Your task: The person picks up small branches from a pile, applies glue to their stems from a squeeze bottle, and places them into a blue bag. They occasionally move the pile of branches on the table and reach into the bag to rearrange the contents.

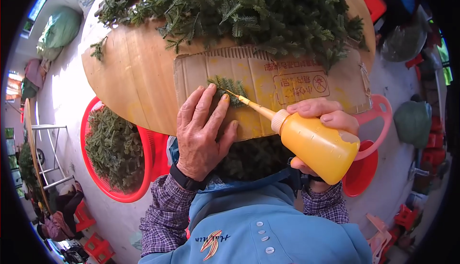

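A small green fir sprig point(231, 88) lies on a flattened piece of cardboard point(261, 89) stained with yellow. My left hand point(201, 127) rests on the cardboard with its fingers stretched out, the fingertips touching the sprig's left side. My right hand point(322, 113) is wrapped round a squeeze bottle point(311, 142) of yellow liquid. The bottle is tilted, its long tapered nozzle pointing up and left. The thin tip of the nozzle reaches over the sprig; whether it touches cannot be made out. Some of the right fingers are hidden behind the bottle.
A large heap of fir sprigs point(258, 12) covers the far part of the round wooden table point(129, 67). To the left, a red basket point(147, 154) holds more sprigs. Dark greenery point(256, 158) sits below the table's near edge. A red bucket point(362, 175) stands at the right.
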Demonstrator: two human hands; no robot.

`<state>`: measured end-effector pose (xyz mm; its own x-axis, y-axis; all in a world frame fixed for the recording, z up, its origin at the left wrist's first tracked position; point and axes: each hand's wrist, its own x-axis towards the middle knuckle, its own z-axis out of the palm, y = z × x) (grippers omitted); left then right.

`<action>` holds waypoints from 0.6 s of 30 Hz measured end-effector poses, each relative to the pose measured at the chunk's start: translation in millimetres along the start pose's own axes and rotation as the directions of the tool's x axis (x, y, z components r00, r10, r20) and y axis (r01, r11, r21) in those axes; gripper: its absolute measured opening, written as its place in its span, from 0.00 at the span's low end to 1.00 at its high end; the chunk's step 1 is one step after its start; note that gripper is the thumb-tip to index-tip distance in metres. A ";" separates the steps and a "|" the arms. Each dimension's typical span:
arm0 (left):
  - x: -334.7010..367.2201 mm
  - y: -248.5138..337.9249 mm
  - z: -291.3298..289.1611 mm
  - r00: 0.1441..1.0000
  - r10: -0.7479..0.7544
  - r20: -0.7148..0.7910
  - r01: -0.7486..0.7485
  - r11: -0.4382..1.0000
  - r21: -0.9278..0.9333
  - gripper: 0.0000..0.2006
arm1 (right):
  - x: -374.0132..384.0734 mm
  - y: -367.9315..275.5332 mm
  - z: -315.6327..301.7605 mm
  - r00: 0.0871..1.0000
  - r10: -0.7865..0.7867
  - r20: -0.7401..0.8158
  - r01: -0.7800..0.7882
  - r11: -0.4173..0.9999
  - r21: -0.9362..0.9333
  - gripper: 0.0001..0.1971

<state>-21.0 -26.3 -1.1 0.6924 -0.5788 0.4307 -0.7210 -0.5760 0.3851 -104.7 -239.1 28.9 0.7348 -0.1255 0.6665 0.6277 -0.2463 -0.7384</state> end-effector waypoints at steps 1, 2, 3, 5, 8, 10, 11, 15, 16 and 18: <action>0.0 0.3 -0.3 1.000 -0.005 0.006 0.005 1.000 -0.004 0.23 | -1.4 -0.9 -0.9 1.000 0.000 -0.005 0.000 1.000 -0.004 0.34; 0.1 0.6 -0.7 1.000 -0.009 0.012 0.009 1.000 -0.007 0.23 | -2.6 -1.9 -1.7 1.000 0.001 -0.007 -0.001 1.000 -0.005 0.34; 0.0 0.9 -0.9 1.000 -0.014 0.018 0.014 1.000 -0.010 0.23 | -3.9 -3.0 -2.6 1.000 0.002 -0.014 -0.002 1.000 -0.010 0.34; -0.1 1.3 -1.1 1.000 -0.014 0.021 0.014 1.000 -0.008 0.23 | -6.1 -5.0 -4.3 1.000 0.002 -0.028 -0.003 1.000 -0.018 0.34; -0.5 1.3 -1.1 1.000 -0.017 0.025 0.017 1.000 -0.004 0.22 | -8.1 -8.1 -6.9 0.999 0.011 -0.035 -0.012 0.999 -0.039 0.34; -0.3 1.4 -0.9 1.000 -0.017 0.020 0.018 1.000 -0.005 0.22 | -10.0 -10.0 -8.5 0.999 0.015 -0.039 -0.017 0.999 -0.050 0.34; -0.2 1.4 -0.8 1.000 -0.018 0.017 0.018 1.000 -0.006 0.22 | -11.3 -10.9 -9.2 0.999 0.016 -0.038 -0.018 0.998 -0.065 0.34; 0.4 1.4 -1.2 1.000 -0.020 0.022 0.020 1.000 -0.007 0.21 | -14.4 -12.9 -10.2 0.999 0.018 -0.047 -0.022 0.996 -0.090 0.35; 0.2 1.4 -1.0 1.000 -0.018 0.024 0.019 1.000 -0.008 0.21 | -15.0 -13.3 -10.2 0.998 0.018 -0.056 -0.022 0.996 -0.085 0.35; -0.1 1.3 -0.4 1.000 -0.017 0.023 0.018 1.000 -0.010 0.21 | -17.1 -14.1 -10.6 0.998 0.018 -0.067 -0.024 0.996 -0.082 0.35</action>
<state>-22.1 -26.7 -0.3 0.7053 -0.5818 0.4051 -0.7089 -0.5806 0.4004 -128.8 -243.7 29.0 0.7275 -0.1937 0.6582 0.5869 -0.3212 -0.7432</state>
